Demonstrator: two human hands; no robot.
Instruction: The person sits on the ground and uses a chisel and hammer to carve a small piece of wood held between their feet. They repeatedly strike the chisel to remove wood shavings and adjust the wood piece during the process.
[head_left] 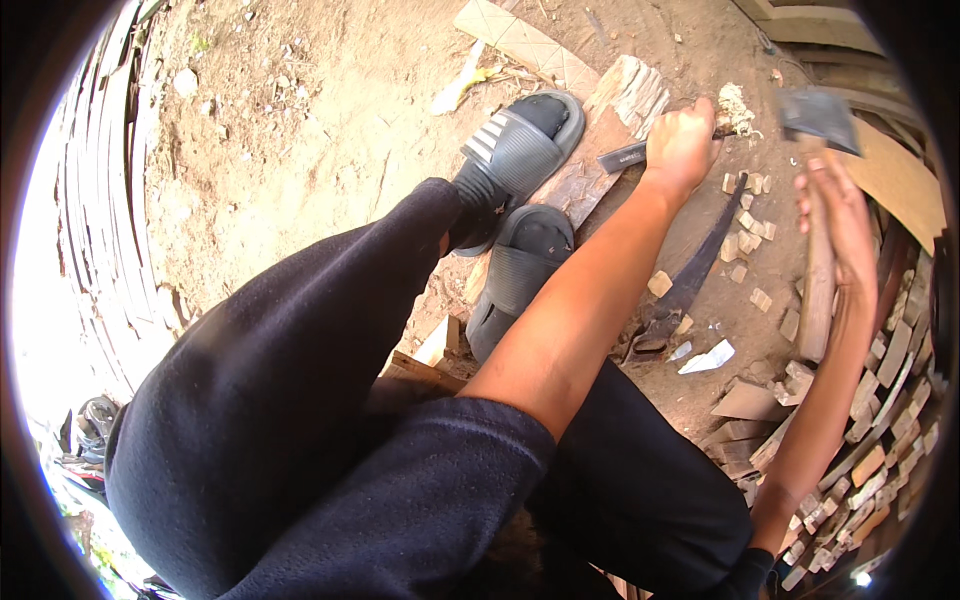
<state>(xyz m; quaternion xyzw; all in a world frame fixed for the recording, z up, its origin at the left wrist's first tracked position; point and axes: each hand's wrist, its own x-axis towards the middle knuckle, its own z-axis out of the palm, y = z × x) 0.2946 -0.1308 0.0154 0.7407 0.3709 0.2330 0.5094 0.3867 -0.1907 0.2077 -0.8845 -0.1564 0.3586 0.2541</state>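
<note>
My left hand (683,150) is closed around a chisel. Its flat dark blade (622,157) points left over a wooden plank (588,190), and a pale frayed clump (738,108) shows at the other end, beyond my fist. Whether the blade's tip touches the wood I cannot tell. At the right, my right hand (842,215) grips the wooden handle of a hatchet (818,270); the broad grey metal head is raised and slightly blurred. My sandalled feet (520,150) rest on and beside the plank. Next to the blade lies a rough split wood piece (628,95).
A curved dark blade with a handle (700,260) lies on the dirt between my arms, among several small wood blocks (750,235). Stacked wood pieces (880,450) fill the right side. A marked board (525,42) lies beyond my feet. Wooden slats (110,200) stand at left.
</note>
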